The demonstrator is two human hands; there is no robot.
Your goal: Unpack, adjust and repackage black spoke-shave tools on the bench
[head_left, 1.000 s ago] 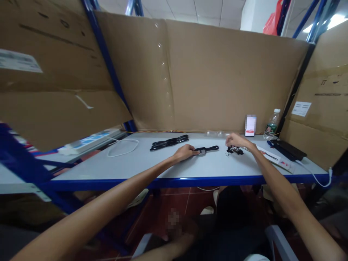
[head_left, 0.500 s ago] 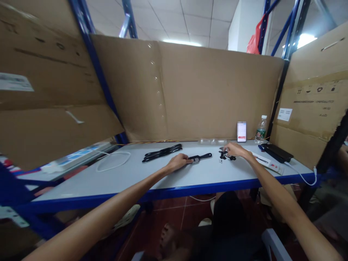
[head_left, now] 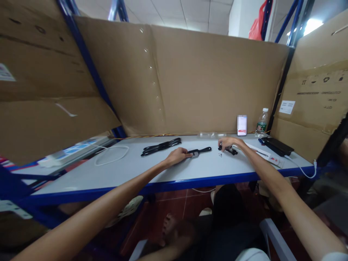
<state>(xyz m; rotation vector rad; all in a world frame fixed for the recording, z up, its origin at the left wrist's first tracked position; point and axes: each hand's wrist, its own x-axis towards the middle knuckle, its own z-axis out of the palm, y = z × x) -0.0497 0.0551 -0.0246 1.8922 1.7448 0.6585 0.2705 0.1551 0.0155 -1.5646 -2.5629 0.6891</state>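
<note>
My left hand (head_left: 177, 156) is closed around one end of a black long-handled tool (head_left: 203, 150), which lies low over the table and has a pale, window-like middle part. To the right, my right hand (head_left: 227, 143) reaches down with its fingertips together on a small black part, mostly covered by the fingers. Several black pieces (head_left: 233, 151) lie beneath that hand, too small to name. Tiny silvery pieces (head_left: 220, 155) rest just in front of it. A bundle of long black pieces (head_left: 161, 146) lies beyond my left hand.
Cardboard walls (head_left: 217, 79) enclose the table (head_left: 114, 177). Along the back are clear plastic pieces (head_left: 212, 135), an upright phone (head_left: 241, 125) and a water bottle (head_left: 261, 123). A black case (head_left: 278, 145), a white card (head_left: 268, 156) and a white cable (head_left: 111, 155) also lie there.
My right hand has shifted slightly left and its fingers point further down at the small black pieces. The left hand keeps its hold on the black tool. The camera view has tilted down a little.
</note>
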